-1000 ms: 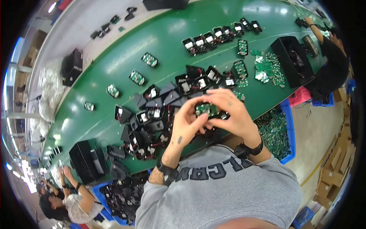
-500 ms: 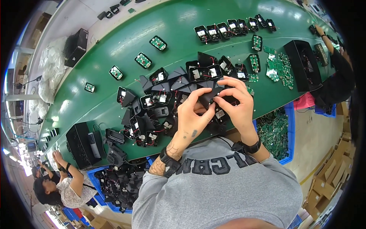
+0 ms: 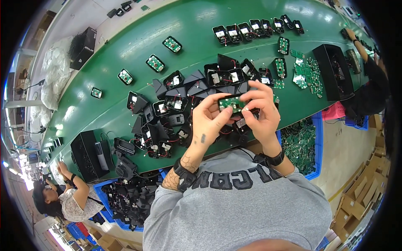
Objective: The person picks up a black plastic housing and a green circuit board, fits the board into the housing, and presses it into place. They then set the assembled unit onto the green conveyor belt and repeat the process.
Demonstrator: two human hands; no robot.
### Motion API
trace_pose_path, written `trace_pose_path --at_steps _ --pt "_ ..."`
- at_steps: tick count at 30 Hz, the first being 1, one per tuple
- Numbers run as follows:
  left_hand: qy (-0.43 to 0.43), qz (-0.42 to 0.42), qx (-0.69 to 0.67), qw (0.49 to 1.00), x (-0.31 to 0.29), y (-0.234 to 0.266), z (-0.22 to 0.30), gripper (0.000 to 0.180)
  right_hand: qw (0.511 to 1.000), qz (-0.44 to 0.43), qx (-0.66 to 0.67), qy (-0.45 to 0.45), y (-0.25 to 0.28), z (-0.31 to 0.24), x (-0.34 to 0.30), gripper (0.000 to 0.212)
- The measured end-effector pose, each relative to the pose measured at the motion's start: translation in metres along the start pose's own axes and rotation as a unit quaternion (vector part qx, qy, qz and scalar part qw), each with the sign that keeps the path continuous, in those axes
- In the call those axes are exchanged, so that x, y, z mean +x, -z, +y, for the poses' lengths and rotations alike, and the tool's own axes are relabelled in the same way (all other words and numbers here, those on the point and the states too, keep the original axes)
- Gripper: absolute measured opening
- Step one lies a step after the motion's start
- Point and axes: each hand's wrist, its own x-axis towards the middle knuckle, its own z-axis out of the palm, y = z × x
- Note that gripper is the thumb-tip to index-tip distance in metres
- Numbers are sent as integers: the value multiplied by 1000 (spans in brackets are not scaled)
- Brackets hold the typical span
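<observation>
Above the near edge of the green workbench, my left hand (image 3: pixel 206 124) is closed around a small black plastic housing (image 3: pixel 220 109). A green circuit board (image 3: pixel 231 101) fills its face, turned up toward me, with my left thumb across the lower edge. My right hand (image 3: pixel 266 117) is at the housing's right end, thumb and forefinger pinched at a small white connector (image 3: pixel 245 109); its other fingers are raised. Whether those fingers also touch the housing, I cannot tell. Beneath my hands lies a heap of black housings (image 3: pixel 178 103) with red wires.
Housings with boards (image 3: pixel 155 63) stand spaced out at the left; a row of housings (image 3: pixel 233 33) lines the far side. Loose green boards (image 3: pixel 309 75) lie right, beside a black box (image 3: pixel 331 71). Blue bins (image 3: pixel 318 144) flank me below the bench. Other people work at both ends.
The housing has turned between my hands, so its green board now faces up instead of its plain black side. My right fingers have shifted slightly to the right.
</observation>
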Motion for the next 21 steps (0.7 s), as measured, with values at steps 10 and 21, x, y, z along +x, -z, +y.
trace_pose_path --at_steps 10,21 --pt "-128 43 213 968 -3 -5 2 37 992 -63 -93 -56 8 -12 4 8" --pt "-173 46 276 944 -5 -8 5 40 990 -88 -89 -71 12 -13 3 9"
